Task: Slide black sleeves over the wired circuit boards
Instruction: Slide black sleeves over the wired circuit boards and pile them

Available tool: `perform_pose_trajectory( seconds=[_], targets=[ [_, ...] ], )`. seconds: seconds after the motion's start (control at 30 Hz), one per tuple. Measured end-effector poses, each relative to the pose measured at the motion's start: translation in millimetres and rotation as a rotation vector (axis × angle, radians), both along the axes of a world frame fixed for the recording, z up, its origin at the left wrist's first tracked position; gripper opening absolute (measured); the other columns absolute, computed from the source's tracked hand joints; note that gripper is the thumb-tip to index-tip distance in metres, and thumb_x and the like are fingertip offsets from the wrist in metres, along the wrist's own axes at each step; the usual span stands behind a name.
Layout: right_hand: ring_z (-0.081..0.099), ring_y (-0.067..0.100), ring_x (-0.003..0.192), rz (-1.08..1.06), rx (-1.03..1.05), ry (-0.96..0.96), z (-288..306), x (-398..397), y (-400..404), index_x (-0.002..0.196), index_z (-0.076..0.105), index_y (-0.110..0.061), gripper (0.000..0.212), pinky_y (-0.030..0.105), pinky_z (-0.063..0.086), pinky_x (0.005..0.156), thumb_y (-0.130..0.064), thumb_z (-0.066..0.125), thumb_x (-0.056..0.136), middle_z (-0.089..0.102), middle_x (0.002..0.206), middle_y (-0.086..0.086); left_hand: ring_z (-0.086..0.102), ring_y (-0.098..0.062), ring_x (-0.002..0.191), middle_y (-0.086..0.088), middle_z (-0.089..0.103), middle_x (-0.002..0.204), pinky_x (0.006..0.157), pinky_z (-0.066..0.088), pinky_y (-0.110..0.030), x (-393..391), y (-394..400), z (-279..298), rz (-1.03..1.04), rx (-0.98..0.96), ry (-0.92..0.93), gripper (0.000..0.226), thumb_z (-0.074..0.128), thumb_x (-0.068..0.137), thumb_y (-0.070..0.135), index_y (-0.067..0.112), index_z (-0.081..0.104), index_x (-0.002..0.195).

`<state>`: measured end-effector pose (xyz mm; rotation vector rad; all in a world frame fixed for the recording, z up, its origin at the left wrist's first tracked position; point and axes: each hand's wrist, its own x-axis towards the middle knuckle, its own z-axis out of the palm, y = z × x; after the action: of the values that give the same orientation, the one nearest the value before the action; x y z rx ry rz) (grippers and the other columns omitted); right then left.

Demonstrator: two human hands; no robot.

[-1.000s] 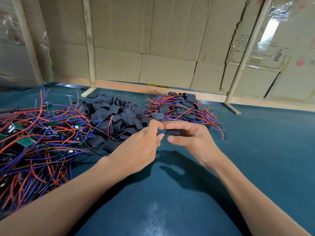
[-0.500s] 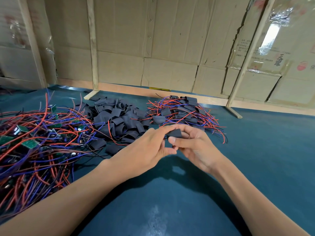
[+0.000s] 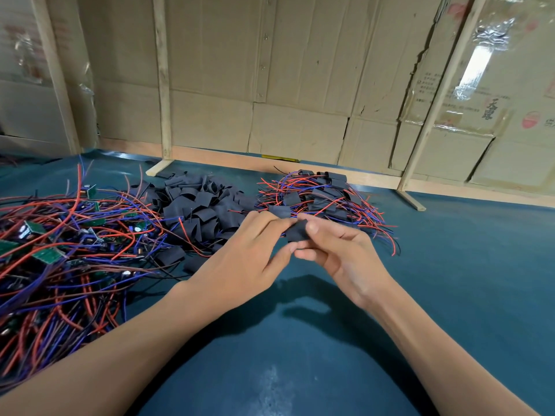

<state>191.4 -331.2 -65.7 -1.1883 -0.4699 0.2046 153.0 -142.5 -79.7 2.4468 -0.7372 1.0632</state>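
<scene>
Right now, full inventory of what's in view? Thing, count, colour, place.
bare boards with wires: a large tangled pile, too many to count; green boards, red and blue wires; left side of the table
empty sleeves: a heap, too many to count; black; middle, behind the left hand
finished boards: a pile, too many to count; black sleeves with red and blue wires; behind the right hand
held sleeve: one; black; between both hands, above the table
table: one; dark teal; under everything
cardboard wall: several brown panels; along the back
wooden posts: four in view; pale wood; in front of the cardboard
left hand: pinches the held sleeve
right hand: grips the held sleeve
</scene>
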Motion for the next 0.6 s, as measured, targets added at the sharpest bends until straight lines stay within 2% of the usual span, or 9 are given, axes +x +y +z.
perform_pose_trajectory(
  seconds=[0.07,0.17,0.23,0.4,0.5,0.6],
  targets=[
    [0.073,0.027,0.078,-0.039,0.036,0.006,1,0,-1,0.106,0.078,-0.002,0.031,0.031,0.06,0.074,-0.022,0.07,0.084,0.073,0.097,0.019,0.052,-0.022,0.104,-0.005,0.055,0.112,0.095,0.044,-0.031,1,1,0,0.008,-0.029,0.011,0.044,0.048,0.1,0.031,0.003,0.057,0.132],
    [0.072,0.024,0.072,-0.105,0.019,0.003,1,2,-1,0.091,0.082,-0.006,0.018,0.03,0.06,0.068,-0.015,0.072,0.079,0.073,0.084,0.015,0.05,-0.021,0.105,-0.004,0.054,0.113,0.094,0.045,-0.033,1,1,-1,-0.004,-0.048,0.04,0.042,0.048,0.101,0.032,0.004,0.057,0.131],
    [0.072,0.024,0.07,-0.119,0.005,0.0,0,4,-2,0.088,0.081,-0.005,0.016,0.03,0.06,0.067,-0.012,0.074,0.076,0.072,0.08,0.015,0.049,-0.02,0.106,-0.003,0.054,0.114,0.095,0.045,-0.033,1,2,-1,-0.006,-0.054,0.066,0.042,0.048,0.101,0.032,0.004,0.057,0.131],
    [0.065,0.024,0.063,-0.187,-0.134,-0.135,-2,11,-8,0.087,0.077,-0.001,0.017,0.033,0.059,0.063,-0.015,0.074,0.079,0.065,0.073,0.012,0.05,-0.021,0.105,-0.003,0.055,0.112,0.098,0.037,-0.026,0,5,1,0.036,0.001,0.097,0.038,0.05,0.1,0.031,0.005,0.058,0.127],
    [0.064,0.022,0.062,-0.248,-0.097,-0.146,2,18,-20,0.09,0.073,0.003,0.02,0.031,0.059,0.062,-0.014,0.073,0.079,0.064,0.07,0.012,0.046,-0.013,0.103,0.003,0.051,0.111,0.093,0.029,-0.016,0,7,2,0.039,-0.03,0.163,0.033,0.056,0.099,0.029,0.01,0.056,0.126],
    [0.063,0.022,0.062,-0.272,-0.067,-0.142,3,24,-31,0.089,0.073,0.002,0.017,0.031,0.059,0.063,-0.012,0.071,0.079,0.065,0.069,0.011,0.045,-0.011,0.099,0.006,0.048,0.108,0.089,0.029,-0.016,2,8,2,0.042,-0.013,0.175,0.03,0.056,0.098,0.031,0.013,0.055,0.122]
  ],
)
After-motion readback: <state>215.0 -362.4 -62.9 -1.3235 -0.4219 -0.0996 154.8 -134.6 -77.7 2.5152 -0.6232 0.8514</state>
